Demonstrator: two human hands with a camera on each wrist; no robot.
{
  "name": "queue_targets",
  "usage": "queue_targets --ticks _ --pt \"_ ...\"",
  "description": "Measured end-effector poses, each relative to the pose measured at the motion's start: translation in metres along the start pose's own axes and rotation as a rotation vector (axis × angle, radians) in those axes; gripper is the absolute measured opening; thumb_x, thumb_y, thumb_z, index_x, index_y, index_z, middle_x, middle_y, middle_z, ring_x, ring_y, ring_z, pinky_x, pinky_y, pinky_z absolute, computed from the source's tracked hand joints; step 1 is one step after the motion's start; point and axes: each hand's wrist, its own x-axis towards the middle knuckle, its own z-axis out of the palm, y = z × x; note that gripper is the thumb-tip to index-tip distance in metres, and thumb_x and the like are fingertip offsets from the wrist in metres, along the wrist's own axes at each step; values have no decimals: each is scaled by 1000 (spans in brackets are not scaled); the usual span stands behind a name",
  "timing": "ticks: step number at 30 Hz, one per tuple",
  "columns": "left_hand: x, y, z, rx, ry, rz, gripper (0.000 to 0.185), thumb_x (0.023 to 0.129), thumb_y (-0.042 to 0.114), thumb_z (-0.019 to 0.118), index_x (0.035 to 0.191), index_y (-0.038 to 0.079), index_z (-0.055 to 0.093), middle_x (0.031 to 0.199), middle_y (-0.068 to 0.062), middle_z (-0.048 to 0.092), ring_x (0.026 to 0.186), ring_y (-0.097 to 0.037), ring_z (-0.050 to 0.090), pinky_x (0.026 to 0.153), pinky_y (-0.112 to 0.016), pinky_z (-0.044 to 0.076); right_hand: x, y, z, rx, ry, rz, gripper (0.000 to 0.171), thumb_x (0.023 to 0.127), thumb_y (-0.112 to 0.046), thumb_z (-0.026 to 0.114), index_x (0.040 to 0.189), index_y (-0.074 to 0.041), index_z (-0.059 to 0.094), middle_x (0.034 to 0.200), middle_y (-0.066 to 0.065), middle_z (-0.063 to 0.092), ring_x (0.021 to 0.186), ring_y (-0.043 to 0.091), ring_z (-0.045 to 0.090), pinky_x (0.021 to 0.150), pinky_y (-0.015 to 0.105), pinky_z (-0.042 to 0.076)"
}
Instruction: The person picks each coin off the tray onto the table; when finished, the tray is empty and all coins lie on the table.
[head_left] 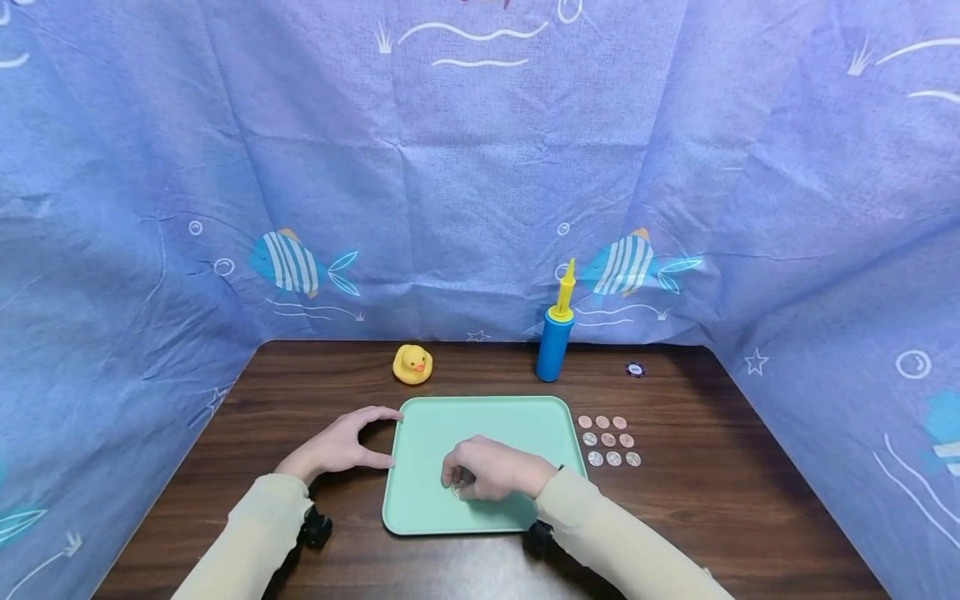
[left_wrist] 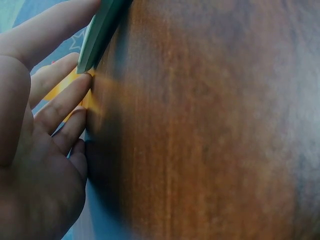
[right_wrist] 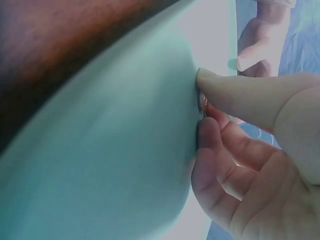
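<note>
A mint-green tray point(head_left: 480, 417) lies on the dark wooden table. Over its lower middle, my right hand point(head_left: 491, 468) pinches a coin point(head_left: 455, 492) low at the tray's surface. In the right wrist view the thumb and fingertips close around this coin point(right_wrist: 202, 101), which shows mostly edge-on and is partly hidden. My left hand point(head_left: 341, 442) rests against the tray's left side, thumb and forefinger spread apart. From the left wrist view, the fingers of the left hand point(left_wrist: 50, 110) look extended beside the tray's rim point(left_wrist: 95, 40).
Right of the tray, several copper and silver coins point(head_left: 608, 440) lie in neat rows. Behind it stand a yellow rubber duck point(head_left: 412, 365) and a blue hand pump point(head_left: 553, 346) with a yellow nozzle. A dark poker chip point(head_left: 635, 369) sits back right. A fish-patterned blue cloth point(head_left: 480, 208) surrounds the table.
</note>
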Motion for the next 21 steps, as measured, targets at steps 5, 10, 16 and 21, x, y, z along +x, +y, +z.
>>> queue_targets --ticks 5,10,16,21 --pt "1 -1 0 1 -2 -5 74 83 49 89 146 27 59 156 -4 52 147 -33 44 117 -62 37 0 0 0 -18 23 -33 17 93 0 74 102 -14 79 88 -10 70 77 -2 58 73 12 49" --pt "1 -1 0 -1 -7 -7 74 83 48 89 147 26 59 156 -4 52 148 -33 43 118 -62 36 -2 0 0 -14 55 -76 21 91 4 70 98 -12 80 87 -9 70 73 0 55 72 11 47" --pt "1 -1 0 -1 -4 5 73 83 48 89 147 26 59 155 -4 52 147 -33 44 117 -61 37 -9 1 -2 11 94 -89 17 93 1 76 101 -12 82 91 -6 70 79 0 58 75 12 48" --pt "2 -2 0 9 -6 12 73 83 49 88 147 27 59 155 -3 52 147 -33 44 117 -60 37 -15 2 -4 9 127 -117 22 91 8 74 100 -10 83 93 -3 74 81 1 61 75 12 49"
